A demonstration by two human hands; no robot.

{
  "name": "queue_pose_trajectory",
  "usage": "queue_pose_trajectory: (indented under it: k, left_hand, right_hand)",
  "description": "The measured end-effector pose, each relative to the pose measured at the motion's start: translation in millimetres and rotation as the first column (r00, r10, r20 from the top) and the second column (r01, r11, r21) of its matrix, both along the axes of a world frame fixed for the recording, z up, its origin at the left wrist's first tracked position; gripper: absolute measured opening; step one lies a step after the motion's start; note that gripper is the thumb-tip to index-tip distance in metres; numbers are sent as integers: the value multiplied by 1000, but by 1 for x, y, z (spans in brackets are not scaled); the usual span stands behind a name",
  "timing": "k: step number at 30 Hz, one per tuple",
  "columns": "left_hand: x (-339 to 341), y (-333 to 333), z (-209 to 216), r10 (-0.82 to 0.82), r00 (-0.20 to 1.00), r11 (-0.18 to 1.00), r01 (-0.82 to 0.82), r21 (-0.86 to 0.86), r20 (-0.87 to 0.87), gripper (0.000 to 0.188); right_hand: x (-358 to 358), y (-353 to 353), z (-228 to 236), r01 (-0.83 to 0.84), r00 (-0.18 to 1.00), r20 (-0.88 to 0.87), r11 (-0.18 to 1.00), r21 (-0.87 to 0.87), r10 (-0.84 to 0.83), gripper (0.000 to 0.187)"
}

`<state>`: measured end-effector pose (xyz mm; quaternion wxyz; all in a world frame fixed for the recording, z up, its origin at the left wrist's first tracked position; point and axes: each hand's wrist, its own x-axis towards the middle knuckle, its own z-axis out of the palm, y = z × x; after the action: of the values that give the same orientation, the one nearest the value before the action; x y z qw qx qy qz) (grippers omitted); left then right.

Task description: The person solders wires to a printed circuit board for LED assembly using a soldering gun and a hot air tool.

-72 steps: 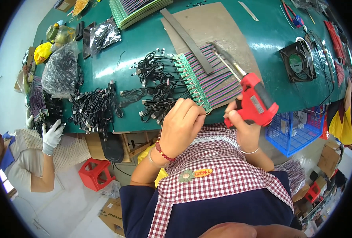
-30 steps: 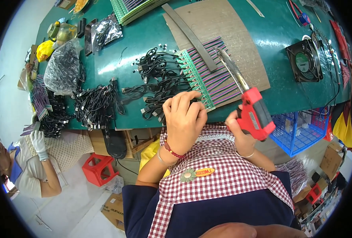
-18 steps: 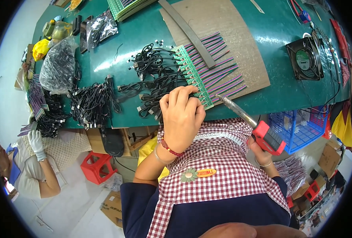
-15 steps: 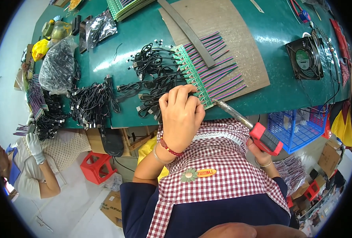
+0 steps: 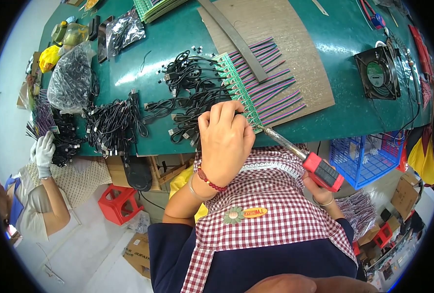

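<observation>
A long green circuit board strip (image 5: 239, 93) lies on a brown sheet of board (image 5: 300, 53). Black USB cables (image 5: 190, 105) run to its left edge, and pink, green and black wires (image 5: 275, 95) stick out on its right. My left hand (image 5: 225, 134) is closed at the strip's near end, fingertips bent down by the cables; what they pinch is hidden. In my right hand (image 5: 315, 188) is a soldering iron (image 5: 322, 171) with a red and black handle. Its tip touches or nearly touches the strip's near end. A flat grey bar (image 5: 236, 41) rests across the wires.
A black fan (image 5: 376, 72) stands on the green table (image 5: 344, 29) at right, above a blue plastic basket (image 5: 358, 161). Cable bundles (image 5: 112, 124) and a plastic bag (image 5: 71, 80) lie at left. A co-worker's gloved hand (image 5: 43, 154) handles wires there, near a red stool (image 5: 120, 202).
The soldering iron's handle has shifted slightly left and down, its tip staying near the strip's end. My left hand barely moves. The co-worker's gloved hand has risen towards the table.
</observation>
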<state>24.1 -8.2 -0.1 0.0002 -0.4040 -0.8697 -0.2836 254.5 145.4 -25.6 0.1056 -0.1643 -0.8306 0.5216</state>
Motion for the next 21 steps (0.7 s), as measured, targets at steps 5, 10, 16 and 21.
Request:
queue_pose_trajectory:
  k: [5, 10, 16, 21]
  left_hand:
    - [0, 1, 2, -2, 1000, 1000, 3, -10, 5, 12]
    - [0, 1, 2, 0, 1000, 1000, 0, -6, 12, 12]
    - [1, 0, 0, 5, 1000, 1000, -5, 6, 3, 12]
    - [1, 0, -1, 14, 1000, 1000, -14, 10, -3, 12]
  right_hand:
    - [10, -5, -3, 75, 996, 47, 992, -103, -71, 19]
    - [20, -3, -10, 75, 996, 59, 984, -158, -67, 21]
    - [-3, -3, 6, 3, 1000, -9, 999, 34, -2, 22]
    - [0, -4, 4, 11, 1000, 9, 999, 53, -12, 23]
